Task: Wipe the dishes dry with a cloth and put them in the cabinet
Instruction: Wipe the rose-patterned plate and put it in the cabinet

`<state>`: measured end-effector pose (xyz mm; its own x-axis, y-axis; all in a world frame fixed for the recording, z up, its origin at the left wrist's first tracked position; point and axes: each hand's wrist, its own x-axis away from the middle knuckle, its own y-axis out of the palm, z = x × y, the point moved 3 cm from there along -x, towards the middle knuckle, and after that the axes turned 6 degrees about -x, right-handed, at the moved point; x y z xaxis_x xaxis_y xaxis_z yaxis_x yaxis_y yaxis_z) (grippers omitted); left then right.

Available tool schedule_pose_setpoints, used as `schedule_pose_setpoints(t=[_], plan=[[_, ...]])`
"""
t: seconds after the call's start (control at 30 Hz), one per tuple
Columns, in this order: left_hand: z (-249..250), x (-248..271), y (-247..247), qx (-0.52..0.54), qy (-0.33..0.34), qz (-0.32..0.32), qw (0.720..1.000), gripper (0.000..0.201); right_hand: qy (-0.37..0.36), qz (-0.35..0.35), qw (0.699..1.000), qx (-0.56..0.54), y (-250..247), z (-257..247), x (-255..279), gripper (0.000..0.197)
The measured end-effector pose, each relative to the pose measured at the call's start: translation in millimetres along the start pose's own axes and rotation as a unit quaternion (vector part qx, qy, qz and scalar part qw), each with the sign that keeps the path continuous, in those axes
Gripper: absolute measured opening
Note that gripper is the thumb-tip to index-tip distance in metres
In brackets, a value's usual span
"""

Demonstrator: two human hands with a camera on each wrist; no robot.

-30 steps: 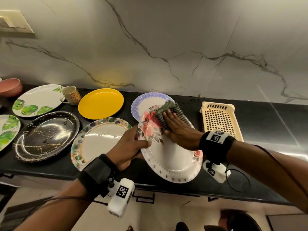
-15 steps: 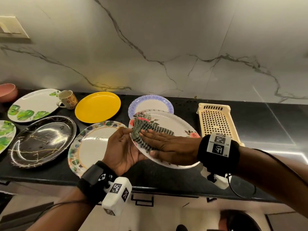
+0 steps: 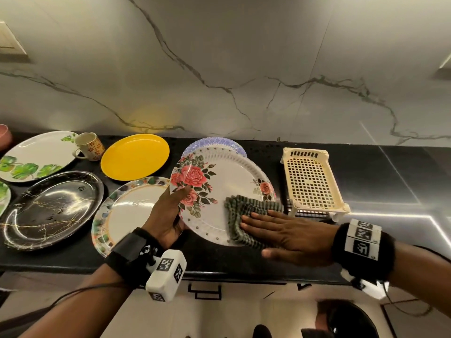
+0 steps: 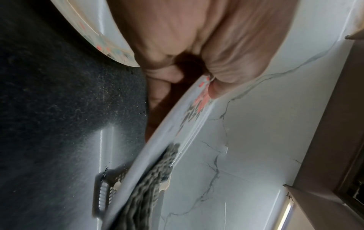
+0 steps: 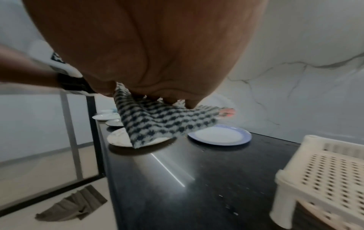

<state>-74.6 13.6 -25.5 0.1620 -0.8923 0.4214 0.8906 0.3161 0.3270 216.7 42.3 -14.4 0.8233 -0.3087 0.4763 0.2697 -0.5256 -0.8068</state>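
Note:
A white plate with red roses (image 3: 227, 181) is held tilted above the black counter (image 3: 366, 176). My left hand (image 3: 168, 215) grips its left rim, thumb on top and fingers beneath; the left wrist view shows that grip on the rose plate's rim (image 4: 199, 99). My right hand (image 3: 280, 234) lies flat with straight fingers, pressing a grey checked cloth (image 3: 246, 215) onto the plate's lower right part. In the right wrist view the cloth (image 5: 163, 123) hangs under the fingertips (image 5: 190, 103).
On the counter lie a floral-rimmed plate (image 3: 129, 211), a black plate (image 3: 51, 208), a yellow plate (image 3: 135, 156), a leaf-print plate (image 3: 36, 156), a mug (image 3: 89, 146) and a blue-rimmed plate (image 3: 214, 142). A cream perforated rack (image 3: 311, 181) stands right. Another cloth (image 5: 72, 205) lies on the floor.
My right hand has slid the cloth from the plate's upper left across to its lower right, uncovering the roses. The left hand kept its grip while the plate's tilt shifted.

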Motion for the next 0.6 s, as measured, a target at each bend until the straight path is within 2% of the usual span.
schedule_pose_setpoints(t=[0.2,0.37,0.47,0.6], plan=[[-2.5,1.0,-0.2,-0.033,-0.001,-0.008,0.999,0.030,0.087,0.037,0.995,-0.016,-9.1,49.3,-5.7,0.076],[-4.1,1.6,7.2,-0.035,-0.002,-0.027,0.999,0.029,0.141,0.076,0.986,-0.050,-28.7,60.7,-31.9,0.088],[-1.4,-1.3,7.2,-0.042,0.005,-0.024,0.999,0.029,0.123,0.078,0.987,-0.062,-30.3,40.7,-45.2,0.092],[2.8,-6.8,0.4,-0.059,0.020,-0.006,0.998,0.032,0.052,0.073,0.995,-0.054,-19.2,-1.4,-48.9,0.091]])
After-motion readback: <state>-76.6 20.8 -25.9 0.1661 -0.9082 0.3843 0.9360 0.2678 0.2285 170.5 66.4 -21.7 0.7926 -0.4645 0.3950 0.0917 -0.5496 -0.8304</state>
